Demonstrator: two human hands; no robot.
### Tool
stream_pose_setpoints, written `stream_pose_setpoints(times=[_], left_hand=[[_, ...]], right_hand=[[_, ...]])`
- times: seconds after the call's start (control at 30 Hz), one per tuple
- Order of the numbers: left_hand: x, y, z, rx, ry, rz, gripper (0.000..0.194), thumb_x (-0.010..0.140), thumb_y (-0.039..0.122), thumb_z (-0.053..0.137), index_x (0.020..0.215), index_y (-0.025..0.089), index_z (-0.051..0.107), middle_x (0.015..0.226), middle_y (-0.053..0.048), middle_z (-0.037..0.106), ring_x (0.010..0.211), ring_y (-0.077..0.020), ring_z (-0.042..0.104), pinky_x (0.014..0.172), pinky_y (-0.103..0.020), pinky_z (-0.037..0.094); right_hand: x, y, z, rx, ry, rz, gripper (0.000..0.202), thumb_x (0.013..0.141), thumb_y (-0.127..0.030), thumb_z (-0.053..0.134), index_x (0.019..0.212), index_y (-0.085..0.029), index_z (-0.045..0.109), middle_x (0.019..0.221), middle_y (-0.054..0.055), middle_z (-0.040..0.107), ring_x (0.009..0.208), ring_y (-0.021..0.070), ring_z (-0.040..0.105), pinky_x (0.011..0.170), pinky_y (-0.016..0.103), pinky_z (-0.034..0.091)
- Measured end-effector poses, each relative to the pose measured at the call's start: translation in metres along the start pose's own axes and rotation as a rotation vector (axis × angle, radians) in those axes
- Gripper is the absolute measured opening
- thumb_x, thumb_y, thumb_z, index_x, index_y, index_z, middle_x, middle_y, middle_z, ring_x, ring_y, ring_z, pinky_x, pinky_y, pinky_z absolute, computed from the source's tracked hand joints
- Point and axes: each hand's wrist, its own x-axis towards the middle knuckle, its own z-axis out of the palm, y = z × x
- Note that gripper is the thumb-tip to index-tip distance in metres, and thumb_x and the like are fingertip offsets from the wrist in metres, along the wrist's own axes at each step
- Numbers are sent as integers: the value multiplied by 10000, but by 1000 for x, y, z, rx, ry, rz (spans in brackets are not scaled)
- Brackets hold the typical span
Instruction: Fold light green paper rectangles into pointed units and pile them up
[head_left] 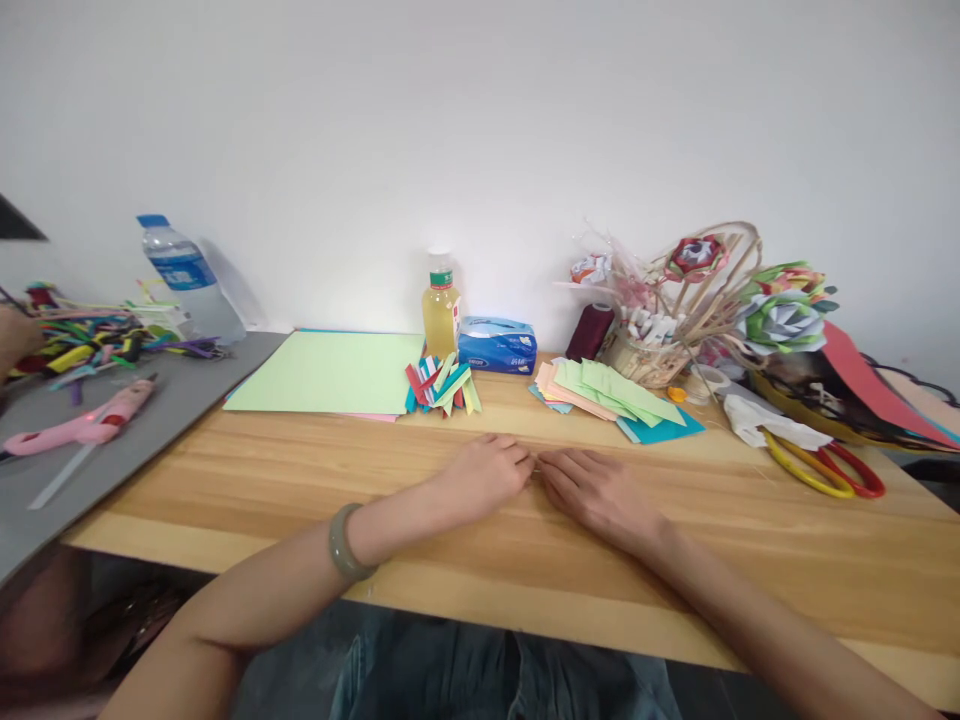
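Resting on the table (525, 575) between front and back edges, with left hand (486, 476) curled and right hand (598, 492) flatter, fingertips (519, 458) nearly meeting at a tiny sliver (535, 470), too hidden to tell if pinched.

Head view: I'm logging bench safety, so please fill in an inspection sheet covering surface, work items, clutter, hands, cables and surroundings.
Surface: wooden table, with a grey surface at left.
Work items: thin item between the hands, too small to identify.
Clutter: pink glue gun showing a red glow, left; paper strips, yellow drink bottle and blue tissue pack, middle; paper flowers and red and yellow scissor-like handles, right.
Hands: left hand and right hand close together at the table; grip unclear.
Cables: possible dark lead at the glue gun's rear, cut off by the frame.
Surroundings: white wall behind; part of another person at the left edge.
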Motion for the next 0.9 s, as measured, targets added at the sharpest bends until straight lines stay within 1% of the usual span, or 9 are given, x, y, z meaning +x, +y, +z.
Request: stream_pose_setpoints(times=[0.1, 0.23, 0.3, 0.4, 0.53, 0.67, 0.73, 0.8, 0.9], left_hand=[[-1, -2, 0, -25, -8, -22, 119, 871, 128, 503, 878, 120, 622, 879, -54, 654, 855, -184, 585, 761, -291, 466], [-2, -7, -1, -62, 2, -106, 155, 883, 128, 474, 844, 124, 624, 831, -55, 659, 791, -177, 593, 700, -279, 469], [-3, -10, -3, -100, -16, -183, 174, 891, 174, 477, 829, 133, 634, 803, -56, 662, 792, -182, 597, 677, -275, 463], [-2, -17, -6, -186, -33, -308, 222, 894, 264, 490, 821, 141, 659, 781, -63, 671, 811, -198, 602, 674, -278, 449], [-3, -29, -8, -421, 22, -447, 185, 854, 269, 546, 789, 159, 679, 773, -39, 676, 752, -173, 600, 665, -255, 423], [-4, -44, -10, -770, 82, -632, 232, 809, 304, 559, 652, 156, 646, 621, 10, 628, 576, -122, 541, 554, -218, 372], [-4, -47, -13, -903, 100, -693, 258, 782, 335, 567, 609, 152, 621, 574, 19, 603, 532, -110, 503, 527, -213, 351], [-2, -46, -16, -996, 100, -724, 257, 751, 354, 581, 598, 150, 612, 552, 23, 587, 505, -100, 470, 511, -211, 335], [0, -38, -19, -1080, 71, -726, 243, 722, 353, 592, 597, 146, 612, 529, 25, 569, 487, -94, 445, 493, -207, 320]], right_hand=[[3, -2, 0, 92, -11, 102, 240, 917, -149, 358, 905, -128, 596, 805, 93, 656, 711, 183, 596, 634, 291, 463], [15, 0, -4, 196, -138, 177, 230, 921, -134, 346, 925, -143, 576, 743, 63, 621, 683, 177, 564, 609, 275, 433], [21, 4, -4, 255, -177, 188, 228, 917, -132, 350, 954, -147, 574, 786, 73, 625, 729, 182, 567, 638, 278, 430], [24, 12, 1, 356, -185, 302, 230, 921, -213, 378, 886, -148, 595, 784, 86, 627, 723, 191, 574, 635, 289, 424], [14, 28, 3, 518, -147, 464, 280, 901, -322, 420, 756, -164, 598, 693, 58, 631, 634, 174, 566, 588, 277, 409], [3, 44, -1, 763, -81, 610, 338, 875, -407, 433, 693, -170, 591, 640, 25, 610, 600, 157, 548, 561, 267, 406], [1, 48, -2, 907, -46, 697, 352, 856, -454, 452, 742, -164, 615, 667, 27, 619, 633, 163, 563, 589, 280, 429], [4, 47, -2, 1101, -31, 771, 354, 802, -477, 536, 909, -155, 639, 746, 31, 650, 692, 172, 590, 649, 299, 456], [13, 38, -3, 1316, -53, 799, 484, 720, -472, 641, 1087, -159, 608, 832, 33, 672, 729, 172, 604, 678, 307, 470]])
